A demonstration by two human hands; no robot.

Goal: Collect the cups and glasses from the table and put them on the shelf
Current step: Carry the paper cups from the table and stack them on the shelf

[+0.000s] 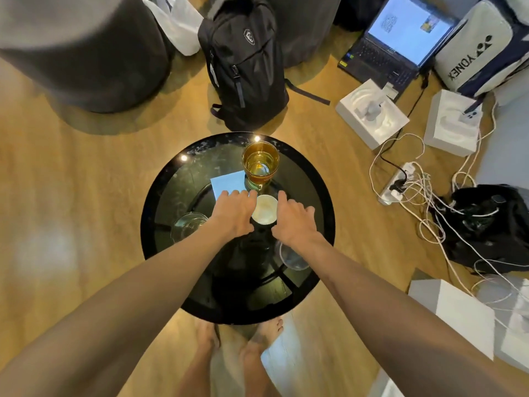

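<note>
A round black glass table [160, 202] stands below me. On it a small white cup [264, 210] sits between my hands. My left hand [233, 210] reaches in on the cup's left with fingers stretched forward, and my right hand [294, 217] comes in on its right, fingers loosely spread. Neither hand holds the cup. Just beyond stands a tall amber glass [260, 164]. A clear glass [189, 226] sits at the table's left, partly under my left forearm. Another clear glass [292, 257] lies under my right wrist. No shelf is in sight.
A blue paper [229, 183] lies on the table behind my left hand. On the wooden floor stand a black backpack [246, 61], an open laptop [398, 41], white boxes [372, 116], a power strip [398, 181] with tangled cables, and a black bag [486, 227].
</note>
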